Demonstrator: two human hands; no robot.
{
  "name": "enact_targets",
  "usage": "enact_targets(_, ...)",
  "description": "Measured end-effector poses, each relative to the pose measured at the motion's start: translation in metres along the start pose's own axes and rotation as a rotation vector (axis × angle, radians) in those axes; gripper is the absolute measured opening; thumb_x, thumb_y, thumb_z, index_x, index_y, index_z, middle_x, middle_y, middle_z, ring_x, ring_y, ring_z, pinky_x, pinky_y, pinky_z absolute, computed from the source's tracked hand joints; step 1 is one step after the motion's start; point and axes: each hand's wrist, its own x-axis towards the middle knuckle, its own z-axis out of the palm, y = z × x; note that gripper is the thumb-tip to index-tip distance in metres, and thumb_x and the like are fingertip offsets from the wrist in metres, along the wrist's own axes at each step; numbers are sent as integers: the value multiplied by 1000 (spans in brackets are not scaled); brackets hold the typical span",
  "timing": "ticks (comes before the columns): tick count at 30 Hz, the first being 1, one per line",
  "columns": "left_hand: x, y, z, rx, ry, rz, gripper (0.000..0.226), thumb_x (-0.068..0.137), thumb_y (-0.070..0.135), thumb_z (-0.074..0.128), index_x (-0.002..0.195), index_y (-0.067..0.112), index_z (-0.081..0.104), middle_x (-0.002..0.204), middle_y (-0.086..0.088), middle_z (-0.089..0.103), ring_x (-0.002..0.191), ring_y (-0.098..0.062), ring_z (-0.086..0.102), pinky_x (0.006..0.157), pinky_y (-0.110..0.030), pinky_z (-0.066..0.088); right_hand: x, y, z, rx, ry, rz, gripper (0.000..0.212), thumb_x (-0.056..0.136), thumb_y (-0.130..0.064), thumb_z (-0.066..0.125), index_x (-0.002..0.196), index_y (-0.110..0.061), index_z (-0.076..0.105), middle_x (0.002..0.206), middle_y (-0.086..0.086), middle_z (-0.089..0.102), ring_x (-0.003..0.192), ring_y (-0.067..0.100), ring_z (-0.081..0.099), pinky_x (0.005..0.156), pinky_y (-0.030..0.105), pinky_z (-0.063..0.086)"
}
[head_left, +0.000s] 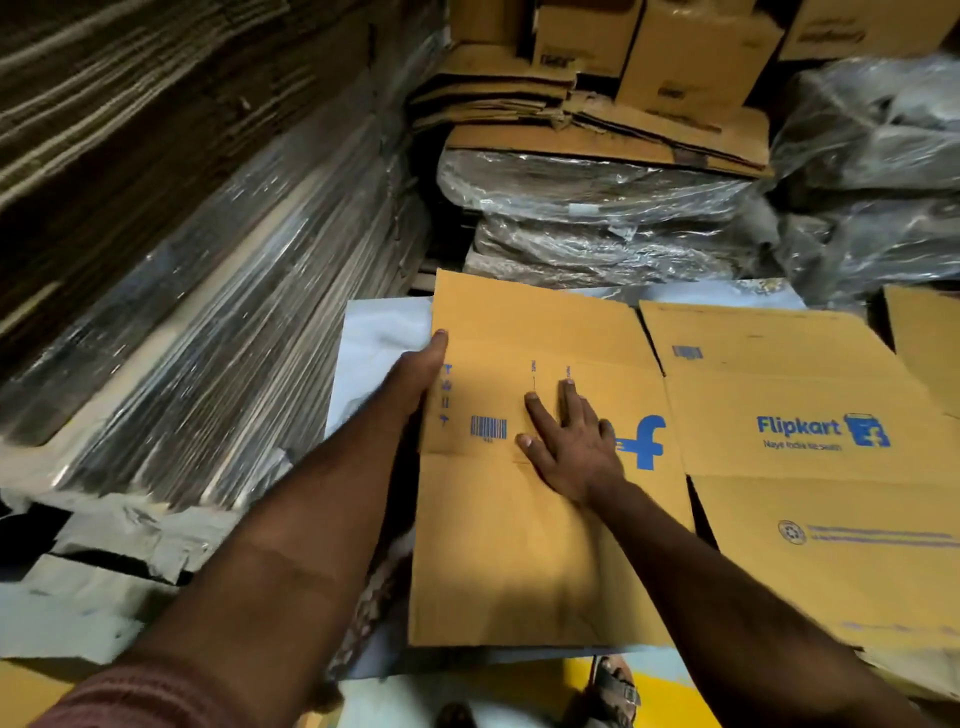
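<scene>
Storeroom, wrapped stacks (208, 270) on the left. Flat carton (519, 545) lies on the pile in front. Left grip (418, 371) holds its left edge, fingers probably underneath; right grip (569, 447) lies open, pressing the panel. Step: picking it up. Next: lift by that edge, kept level.

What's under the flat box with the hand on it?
A white sheet pokes out from under the flattened cardboard box at its left and far edges. The box hides whatever lies beneath its middle. The right hand rests flat on top.
</scene>
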Motion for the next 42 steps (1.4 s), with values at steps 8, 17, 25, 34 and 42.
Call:
enact_targets(8,-75,49,12,-21,-553,-98,25,101,34,52,103,10,60,75,-8,75,62,-19,73,58,-33,60,-8,-7,-59,53,45,-30,62,98,-66,15,155,-44,2,165,5,6,151,28,9,117,57,16)
enact_targets(17,-155,128,44,-245,-487,334,18,103,15,47,91,8,58,73,-7,71,72,-19,67,78,-41,56,-49,-8,-183,326,424,-13,65,94,-62,21,135,-26,56,119,11,50,119,28,44,99,47,42)
enact_targets(25,-227,182,86,-444,-451,557,17,101,13,51,84,11,57,65,-4,66,57,-16,64,48,-30,56,-93,3,-264,208,532,11,84,82,-87,16,117,-23,59,118,11,60,118,30,52,99,50,44)
enact_targets(34,-261,175,98,-572,-563,358,10,98,5,47,106,5,53,96,-16,63,86,-25,63,85,-48,53,-135,59,-270,-174,544,146,63,79,-7,66,136,-28,49,129,4,60,111,34,61,81,42,55)
enact_targets(42,-283,126,146,-825,-402,163,40,94,25,58,126,4,46,123,-22,54,113,-40,56,101,-51,45,-166,122,-271,-240,419,77,44,81,-10,60,121,-29,64,111,7,69,106,31,65,87,40,54)
